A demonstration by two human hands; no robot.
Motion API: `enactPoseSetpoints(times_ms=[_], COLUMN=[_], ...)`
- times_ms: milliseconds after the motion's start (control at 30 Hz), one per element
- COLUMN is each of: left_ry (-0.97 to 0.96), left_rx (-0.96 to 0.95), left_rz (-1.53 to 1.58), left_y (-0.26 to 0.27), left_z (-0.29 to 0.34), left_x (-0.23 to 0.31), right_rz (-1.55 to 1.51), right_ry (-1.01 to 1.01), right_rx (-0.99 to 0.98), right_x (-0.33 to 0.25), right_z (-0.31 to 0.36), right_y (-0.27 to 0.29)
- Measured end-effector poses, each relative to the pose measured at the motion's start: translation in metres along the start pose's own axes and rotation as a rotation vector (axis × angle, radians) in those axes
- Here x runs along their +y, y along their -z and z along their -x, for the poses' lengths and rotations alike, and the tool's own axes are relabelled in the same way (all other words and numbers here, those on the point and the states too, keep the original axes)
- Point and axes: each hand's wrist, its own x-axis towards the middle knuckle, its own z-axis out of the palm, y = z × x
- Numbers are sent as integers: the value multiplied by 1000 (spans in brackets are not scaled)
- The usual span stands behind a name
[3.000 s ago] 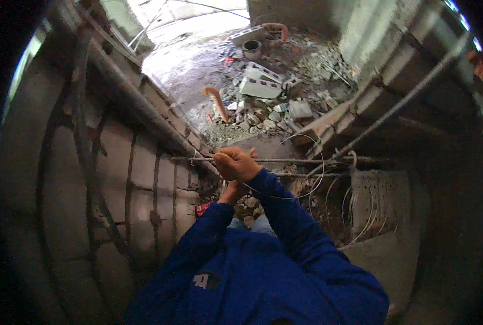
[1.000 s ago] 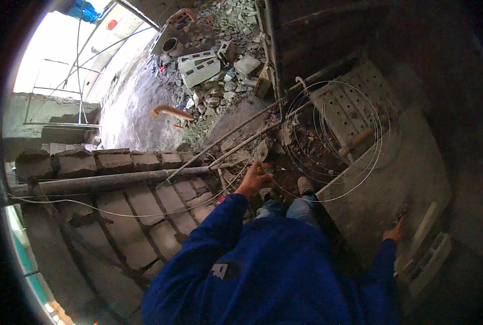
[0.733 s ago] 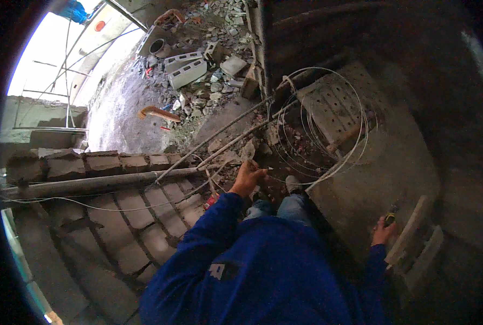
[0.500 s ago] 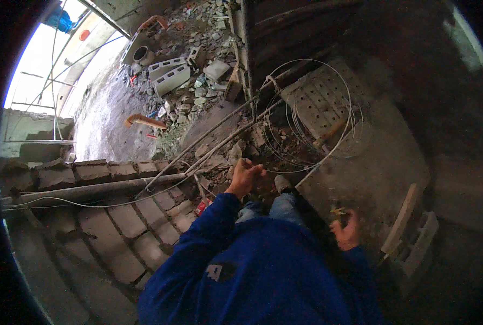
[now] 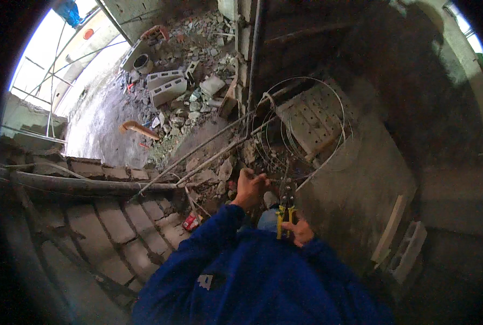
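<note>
Head view: the right hand grips yellow-handled pliers; the left hand curls, around what I can't tell. Beyond, a pot-like vessel shows only dark inside.

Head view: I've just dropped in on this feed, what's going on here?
A person in blue sleeves holds yellow-handled pliers upright in the right hand, in front of the body. The left hand is beside the pliers with its fingers curled; whether it pinches any wire is too small to tell. Beyond the pliers, loops of thin wire pass across a perforated slab.
</note>
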Motion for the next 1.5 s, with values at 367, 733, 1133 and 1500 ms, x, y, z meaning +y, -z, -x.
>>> enactPoseSetpoints(times_ms=[367,733,1133,1500], left_ry=[-176,-108,-123,-443], left_rx=[153,260,177,196], left_rz=[-561,-449,-149,-774], left_y=[33,-5,1,31], left_z=[-28,2,-11,-27], left_x=[-60,-27,-25,-87], right_rz=[310,432,237,70], right_ry=[353,120,428,432], right_rx=[283,450,310,593], right_x=[24,34,-5,-4], right_z=[-96,-134,-77,-83], right_y=[-19,-21,-25,-41])
